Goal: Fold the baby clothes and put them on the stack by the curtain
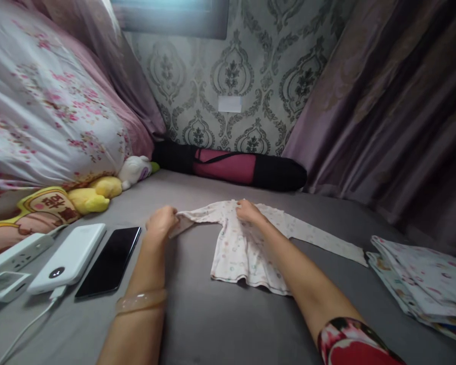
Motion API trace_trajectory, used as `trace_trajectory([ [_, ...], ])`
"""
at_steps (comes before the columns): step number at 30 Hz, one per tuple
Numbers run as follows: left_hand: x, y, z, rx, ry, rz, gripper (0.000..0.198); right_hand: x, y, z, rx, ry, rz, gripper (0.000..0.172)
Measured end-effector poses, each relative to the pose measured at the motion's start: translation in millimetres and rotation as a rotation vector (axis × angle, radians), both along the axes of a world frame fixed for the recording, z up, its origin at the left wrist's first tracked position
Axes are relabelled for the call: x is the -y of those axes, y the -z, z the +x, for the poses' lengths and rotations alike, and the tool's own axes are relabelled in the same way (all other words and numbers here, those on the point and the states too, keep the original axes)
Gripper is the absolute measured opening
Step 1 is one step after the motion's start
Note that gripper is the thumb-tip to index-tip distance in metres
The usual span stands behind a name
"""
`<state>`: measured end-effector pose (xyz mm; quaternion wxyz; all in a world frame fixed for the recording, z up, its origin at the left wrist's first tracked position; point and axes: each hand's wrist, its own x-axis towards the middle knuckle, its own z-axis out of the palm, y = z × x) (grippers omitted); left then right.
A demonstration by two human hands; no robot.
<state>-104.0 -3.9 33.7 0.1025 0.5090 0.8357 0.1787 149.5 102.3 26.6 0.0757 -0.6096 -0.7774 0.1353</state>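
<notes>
A small white long-sleeved shirt [235,248] with a fine print lies spread on the grey bed sheet [201,319], its hem toward me. My left hand [162,221] is closed round the cuff end of its left-hand sleeve, which is pulled out sideways and slightly raised. Near the collar, my right hand [248,211] pinches the cloth at the shoulder. The other sleeve stretches flat to the right. My right forearm covers part of the shirt's body.
On the left lie a black phone [110,261], a white power bank [69,258] with a cable, a power strip [19,253] and a yellow plush toy [89,200]. Folded clothes [425,284] are stacked at right. A black-and-pink bag [228,166] lies along the wall.
</notes>
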Motion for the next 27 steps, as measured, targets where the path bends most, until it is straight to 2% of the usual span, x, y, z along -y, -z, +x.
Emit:
trace_trajectory([
  [2,-0.5,-6.6,5.0,-0.063,-0.131,0.224,0.034,-1.7,5.9,-24.9,-0.031,-0.021,0.037,0.046],
  [4,-2.3,-6.2,7.6,-0.085,-0.184,0.429,0.042,-0.1,15.4,-41.1,-0.061,-0.042,0.074,0.047],
  [5,-4.0,-2.6,7.4,-0.078,-0.189,0.472,0.043,1.5,21.3,-46.4,-0.069,-0.056,0.074,0.048],
  [9,-13.7,22.8,-1.0,0.069,-0.237,0.311,0.042,8.5,44.9,-55.0,-0.045,-0.103,0.048,0.057],
  [12,-19.5,33.5,-6.8,0.180,-0.272,0.230,0.038,10.3,53.0,-55.5,-0.021,-0.104,0.062,0.060],
  [16,-19.7,34.0,-7.8,0.166,-0.307,0.262,0.045,9.3,52.5,-56.3,-0.014,-0.102,0.057,0.060],
  [19,-17.4,35.1,-8.3,0.114,-0.343,0.299,0.059,8.9,50.7,-57.2,-0.010,-0.097,0.060,0.060],
  [22,-17.7,37.4,-10.7,0.134,-0.372,0.232,0.066,8.8,49.0,-57.0,0.004,-0.101,0.032,0.059],
  [25,-21.0,38.3,-13.3,0.143,-0.322,0.200,0.065,8.7,47.2,-55.8,0.004,-0.112,0.008,0.057],
  [27,-23.7,38.2,-14.3,0.154,-0.278,0.193,0.056,8.7,46.5,-55.1,-0.005,-0.116,0.000,0.057],
])
